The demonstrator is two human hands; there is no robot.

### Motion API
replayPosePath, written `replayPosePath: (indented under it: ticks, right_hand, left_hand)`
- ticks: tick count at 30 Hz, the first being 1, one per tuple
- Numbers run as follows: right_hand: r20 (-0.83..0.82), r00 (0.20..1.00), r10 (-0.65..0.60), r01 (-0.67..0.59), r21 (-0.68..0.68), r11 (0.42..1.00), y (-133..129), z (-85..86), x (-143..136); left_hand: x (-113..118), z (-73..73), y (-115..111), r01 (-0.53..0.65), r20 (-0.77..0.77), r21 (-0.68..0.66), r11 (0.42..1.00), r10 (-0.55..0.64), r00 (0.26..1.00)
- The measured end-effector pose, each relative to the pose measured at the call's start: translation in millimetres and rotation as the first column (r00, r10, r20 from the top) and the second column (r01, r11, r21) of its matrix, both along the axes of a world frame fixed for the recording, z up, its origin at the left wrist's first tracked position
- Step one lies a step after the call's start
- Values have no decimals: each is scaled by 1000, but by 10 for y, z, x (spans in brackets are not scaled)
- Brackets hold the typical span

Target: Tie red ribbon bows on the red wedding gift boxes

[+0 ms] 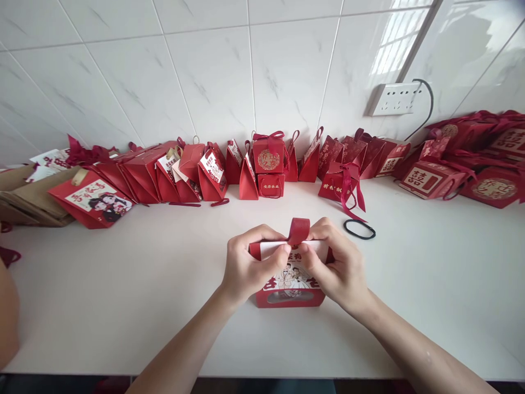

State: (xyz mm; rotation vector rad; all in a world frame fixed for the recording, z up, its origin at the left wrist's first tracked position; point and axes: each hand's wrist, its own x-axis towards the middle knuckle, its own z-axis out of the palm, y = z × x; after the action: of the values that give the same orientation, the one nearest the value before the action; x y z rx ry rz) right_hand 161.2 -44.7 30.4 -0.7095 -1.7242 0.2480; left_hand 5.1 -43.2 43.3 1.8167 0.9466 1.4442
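Observation:
In front of me a red gift box stands upright on the white table, with a white printed card of a couple on its face and an oval window low down. A dark red ribbon loop rises from its top edge. My left hand pinches the left part of that top edge, thumb in front and fingers behind. From the right, my right hand grips the same edge in the same way. Both thumbs press close to the ribbon's base; the fingertips behind the box are hidden.
Red gift boxes line the tiled wall, with more stacked at the right. Brown cardboard lies at the far left. A black elastic band rests right of my hands. A power socket is on the wall. Someone's arm edges in at left.

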Motion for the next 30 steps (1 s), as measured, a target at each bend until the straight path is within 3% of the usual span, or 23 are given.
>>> replayPosePath:
  ticks: [4, 11, 14, 19, 23, 27, 30]
  right_hand:
    - [4, 1000, -13, 13, -4, 1000, -11, 9, -8]
    - [-9, 1000, 11, -11, 13, 1000, -6, -14, -17]
    - [-8, 1000, 16, -15, 18, 1000, -3, -10, -15]
    - [0, 1000, -1, 1, -9, 1000, -14, 20, -8]
    - [-10, 1000, 8, -9, -58, 998, -37, 39, -1]
    - [-157, 987, -30, -9, -247, 969, 42, 36, 56]
    - [-458, 861, -219, -68, -531, 844, 202, 18, 153]
  left_hand:
    - [6, -10, 0, -10, 31, -57, 998, 11, 999]
    - [7, -80, 14, 80, 65, 14, 997, -81, 995]
    - [10, -73, 7, 29, 40, 2, 1000, -29, 999]
    - [7, -30, -12, -15, 5, -39, 999, 15, 1000]
    - [-16, -41, 0, 46, 39, -117, 992, -42, 998]
    - [-51, -131, 68, 226, 209, -143, 963, -194, 958]
    - [-75, -211, 132, 304, 270, -134, 943, -261, 927]
